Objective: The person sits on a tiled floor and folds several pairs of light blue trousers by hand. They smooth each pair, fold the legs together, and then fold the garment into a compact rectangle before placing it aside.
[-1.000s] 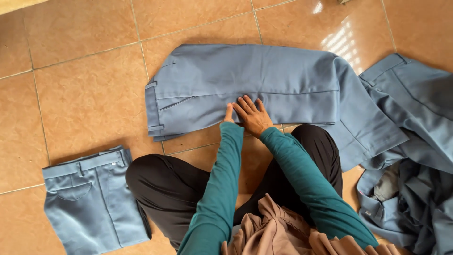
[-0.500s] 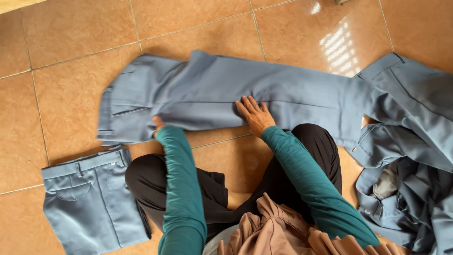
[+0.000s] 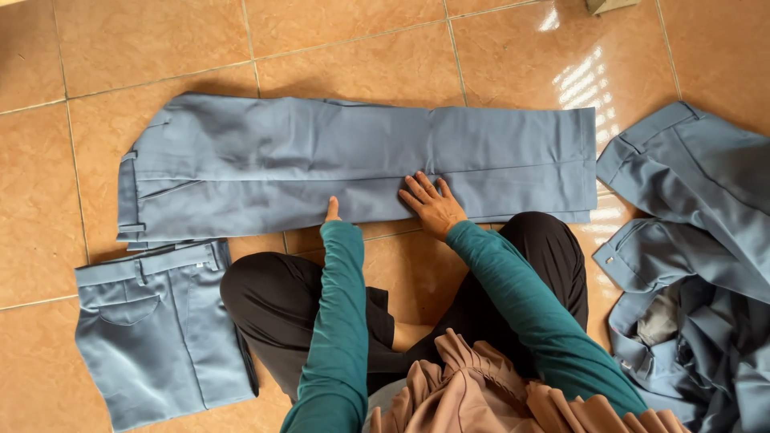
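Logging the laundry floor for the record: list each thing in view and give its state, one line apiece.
Spread trousers: laid out flat at full length on the tiles, legs stacked.
Folded trousers: folded into a compact rectangle, waistband up.
Pile of trousers: unfolded, heaped.
Left hand: fingertips on the spread trousers' near edge.
Right hand: flat, fingers spread, pressing the cloth.

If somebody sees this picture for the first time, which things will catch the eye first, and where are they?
The eye goes first to the long blue-grey trousers spread flat across the orange tiled floor, with the right hand pressed flat on their lower edge and the left hand touching that edge beside it. Next come the folded trousers at lower left and the loose heap of blue-grey garments at the right.
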